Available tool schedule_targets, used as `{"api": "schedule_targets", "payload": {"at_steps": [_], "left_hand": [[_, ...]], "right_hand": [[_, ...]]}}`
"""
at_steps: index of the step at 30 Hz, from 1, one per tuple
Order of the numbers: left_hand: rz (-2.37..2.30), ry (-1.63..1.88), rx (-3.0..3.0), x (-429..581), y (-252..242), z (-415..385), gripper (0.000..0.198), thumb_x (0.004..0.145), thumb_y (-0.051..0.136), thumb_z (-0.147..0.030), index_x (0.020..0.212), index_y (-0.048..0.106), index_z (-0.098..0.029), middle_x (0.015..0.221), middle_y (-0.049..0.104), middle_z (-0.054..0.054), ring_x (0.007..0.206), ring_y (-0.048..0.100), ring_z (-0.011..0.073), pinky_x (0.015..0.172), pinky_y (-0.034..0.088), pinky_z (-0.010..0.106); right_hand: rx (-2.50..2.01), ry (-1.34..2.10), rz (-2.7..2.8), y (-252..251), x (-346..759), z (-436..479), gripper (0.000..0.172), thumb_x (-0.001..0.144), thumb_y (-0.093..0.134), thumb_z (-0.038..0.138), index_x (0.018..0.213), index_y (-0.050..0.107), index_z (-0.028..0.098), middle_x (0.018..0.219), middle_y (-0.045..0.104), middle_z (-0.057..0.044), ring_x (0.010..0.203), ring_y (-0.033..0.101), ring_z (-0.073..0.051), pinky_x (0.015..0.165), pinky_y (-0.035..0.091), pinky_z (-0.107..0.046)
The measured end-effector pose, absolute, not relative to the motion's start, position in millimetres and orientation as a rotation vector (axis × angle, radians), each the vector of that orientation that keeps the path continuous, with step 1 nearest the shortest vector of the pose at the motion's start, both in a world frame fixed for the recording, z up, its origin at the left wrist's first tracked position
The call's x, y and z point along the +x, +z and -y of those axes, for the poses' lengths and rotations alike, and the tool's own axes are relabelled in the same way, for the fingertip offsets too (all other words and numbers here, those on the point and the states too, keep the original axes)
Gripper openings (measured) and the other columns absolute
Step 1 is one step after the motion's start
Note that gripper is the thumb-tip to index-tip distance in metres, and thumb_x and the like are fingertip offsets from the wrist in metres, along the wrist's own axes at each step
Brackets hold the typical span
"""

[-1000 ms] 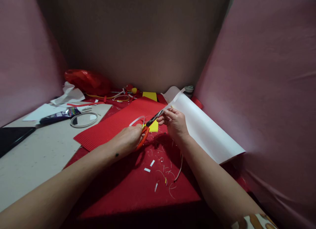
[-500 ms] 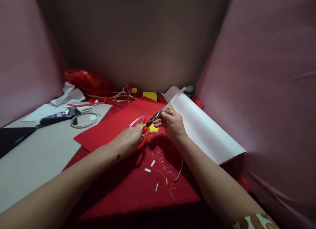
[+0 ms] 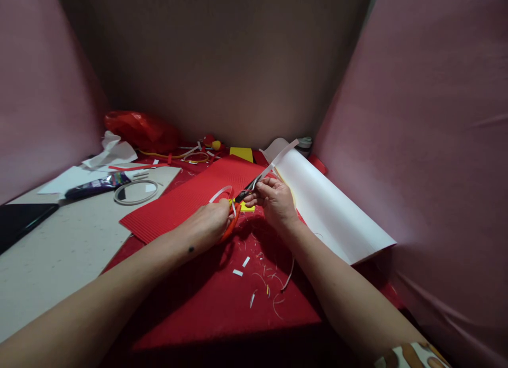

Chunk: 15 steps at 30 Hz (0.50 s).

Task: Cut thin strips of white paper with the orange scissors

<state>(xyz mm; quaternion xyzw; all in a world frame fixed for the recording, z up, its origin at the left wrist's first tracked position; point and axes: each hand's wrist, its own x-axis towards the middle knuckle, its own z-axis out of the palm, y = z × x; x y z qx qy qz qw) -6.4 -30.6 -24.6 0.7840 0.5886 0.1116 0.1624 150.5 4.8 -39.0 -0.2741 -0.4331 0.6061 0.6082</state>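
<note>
My left hand (image 3: 212,220) is closed round the orange and yellow handles of a pair of scissors (image 3: 230,229). Their dark blades point up and to the right, close to the fingers of my right hand (image 3: 277,200). That hand pinches a narrow white strip (image 3: 281,157), whose far end sticks up over the white roll. By my left fingers a thin pale strip curls in a loop above a red corrugated sheet (image 3: 190,199). A small yellow piece (image 3: 248,206) lies beneath the scissors. Exactly where the blades meet the strip is hard to see.
A large white sheet (image 3: 337,209) lies curved along the right. White scraps (image 3: 238,273) and threads litter the red cloth in front. On the left board (image 3: 71,246) are a dark tube (image 3: 97,185), a round hoop (image 3: 135,192) and a black flat object (image 3: 24,225). Behind sits a red bag (image 3: 141,131).
The scissor blades have closed somewhat and my right fingers have shifted slightly left and down along the strip. My left hand has barely moved.
</note>
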Motion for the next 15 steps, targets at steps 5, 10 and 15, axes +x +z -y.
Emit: {"api": "schedule_targets", "payload": {"at_steps": [5, 10, 15], "left_hand": [[-1.728, 0.122, 2.381, -7.1, -16.6, 36.7, 0.023, 0.081, 0.039, -0.029, 0.094, 0.051, -0.015, 0.071, 0.062, 0.011, 0.063, 0.06, 0.0214, 0.055, 0.036, 0.029], [-1.682, 0.22, 2.405, -5.9, -20.2, 36.2, 0.026, 0.082, 0.038, -0.032, 0.098, 0.05, -0.015, 0.071, 0.062, 0.01, 0.06, 0.058, 0.0189, 0.055, 0.036, 0.029], [-1.686, 0.265, 2.315, -9.3, -29.4, 32.8, 0.031, 0.082, 0.037, -0.04, 0.093, 0.053, -0.017, 0.073, 0.064, 0.01, 0.062, 0.058, 0.0176, 0.055, 0.035, 0.028]], "right_hand": [[-0.666, 1.396, 0.992, -38.5, 150.7, -4.2, 0.016, 0.068, 0.066, 0.018, 0.068, 0.049, 0.016, 0.05, 0.059, 0.003, 0.042, 0.063, -0.014, 0.041, 0.054, -0.023], [-0.664, 1.311, 0.953, -32.3, 156.2, -5.7, 0.014, 0.069, 0.064, 0.017, 0.071, 0.05, 0.016, 0.05, 0.057, 0.004, 0.042, 0.062, -0.014, 0.038, 0.052, -0.022], [-0.656, 1.31, 0.949, -29.3, 160.8, -9.1, 0.011, 0.07, 0.061, 0.017, 0.07, 0.05, 0.016, 0.05, 0.058, 0.002, 0.042, 0.06, -0.012, 0.038, 0.051, -0.02]]}}
